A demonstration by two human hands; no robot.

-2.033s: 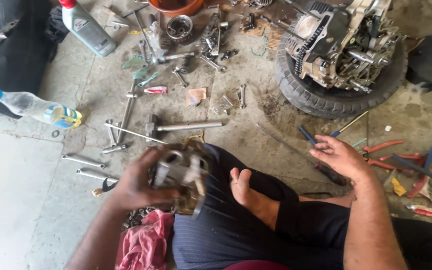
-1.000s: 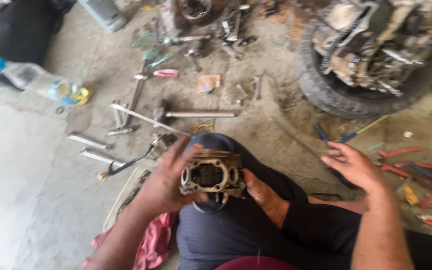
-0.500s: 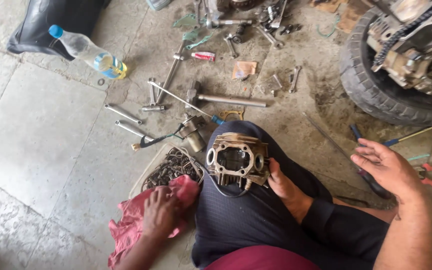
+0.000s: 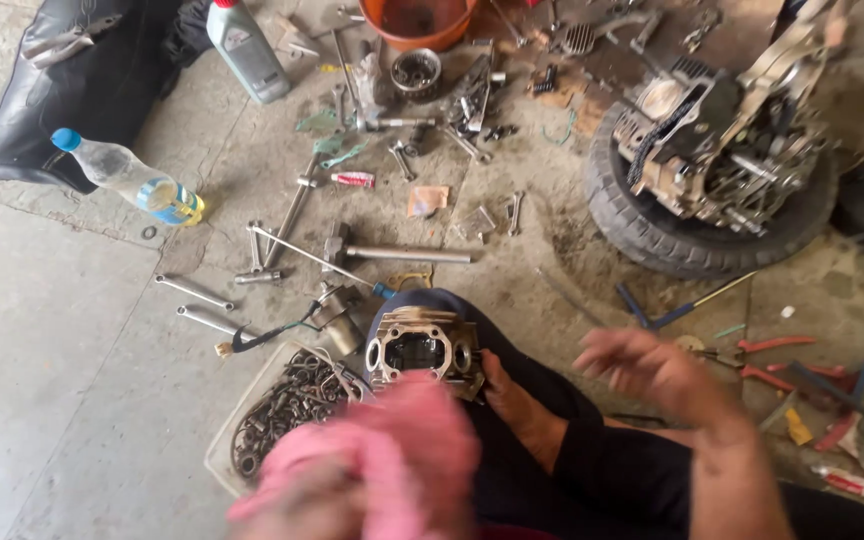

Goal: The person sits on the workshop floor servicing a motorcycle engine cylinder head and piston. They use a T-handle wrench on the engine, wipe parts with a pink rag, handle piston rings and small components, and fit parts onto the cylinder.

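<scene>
Head view looks down on a person seated on the floor (image 4: 62, 400), with a metal engine cylinder block (image 4: 422, 352) propped bore-up on the dark-trousered knee, so the lap serves as a rest and both hands are free of it. The left hand (image 4: 297, 515) is blurred low in the frame, its grip clenched on a pink rag (image 4: 407, 455) bunched just below the block and overlapping its near edge. The right hand (image 4: 652, 375) hovers beside the knee with fingers spread, holding nothing. Beside the left knee a shallow tray (image 4: 227, 445) keeps a tangle of chain and rings together. Spanners, a long bolt and small parts lie scattered on stained, oily concrete; further off an engine (image 4: 722, 140) sits cradled in a tyre (image 4: 652, 235), which keeps it steady. A plastic bottle (image 4: 127, 178) lies on its side.
</scene>
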